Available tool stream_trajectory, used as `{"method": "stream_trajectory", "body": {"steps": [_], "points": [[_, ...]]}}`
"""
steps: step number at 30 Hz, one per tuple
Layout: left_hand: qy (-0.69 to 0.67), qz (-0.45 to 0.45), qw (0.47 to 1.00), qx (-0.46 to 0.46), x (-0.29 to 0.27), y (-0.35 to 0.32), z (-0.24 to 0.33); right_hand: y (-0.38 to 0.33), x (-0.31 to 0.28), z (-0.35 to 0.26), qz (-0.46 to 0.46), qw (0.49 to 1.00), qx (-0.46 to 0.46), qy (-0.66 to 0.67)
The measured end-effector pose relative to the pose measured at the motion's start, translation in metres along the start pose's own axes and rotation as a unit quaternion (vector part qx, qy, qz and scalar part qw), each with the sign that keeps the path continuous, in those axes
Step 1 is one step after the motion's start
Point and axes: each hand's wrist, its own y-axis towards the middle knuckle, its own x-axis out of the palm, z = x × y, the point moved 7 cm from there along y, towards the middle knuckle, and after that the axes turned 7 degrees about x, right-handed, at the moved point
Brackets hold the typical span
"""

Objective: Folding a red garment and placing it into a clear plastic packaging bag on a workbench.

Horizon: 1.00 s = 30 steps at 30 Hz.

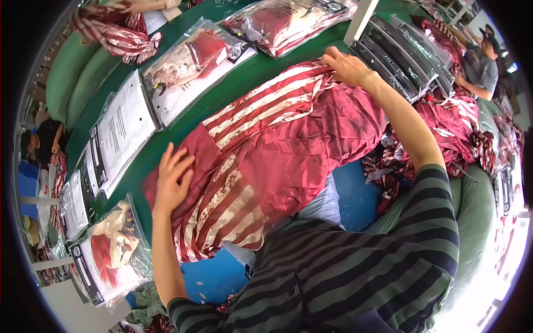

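Observation:
A dark red satin garment with stained cream-and-red striped panels lies spread over the near edge of the green table, its lower part hanging over my lap. At the garment's left end, my left hand rests on the cloth with its fingers spread. My right hand pinches the far right corner of the striped panel between bent fingers. Part of the garment under my right arm is bunched in folds.
Clear bags with printed inserts line the green table. Dark flat packs stand beside a white post. More striped garments are heaped on my right. Another person's hand holds striped cloth at the far left.

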Motion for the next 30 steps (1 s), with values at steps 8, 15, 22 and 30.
{"method": "stream_trajectory", "body": {"steps": [8, 15, 22, 30], "points": [[0.098, -0.05, 0.994, -0.012, 0.028, -0.038, 0.006, -0.001, 0.032, 0.02, 0.125, 0.987, 0.091, -0.05], [0.105, -0.053, 0.992, -0.049, 0.019, -0.046, -0.009, -0.007, 0.038, 0.037, 0.024, 0.998, 0.007, 0.062], [-0.358, 0.312, 0.837, -0.271, -0.079, -0.17, 0.038, -0.029, -0.073, -0.157, 0.079, 0.984, -0.102, 0.124], [-0.18, 0.334, 0.724, -0.576, 0.071, -0.413, 0.08, 0.023, -0.041, -0.32, 0.033, 0.928, -0.284, 0.239]]}}
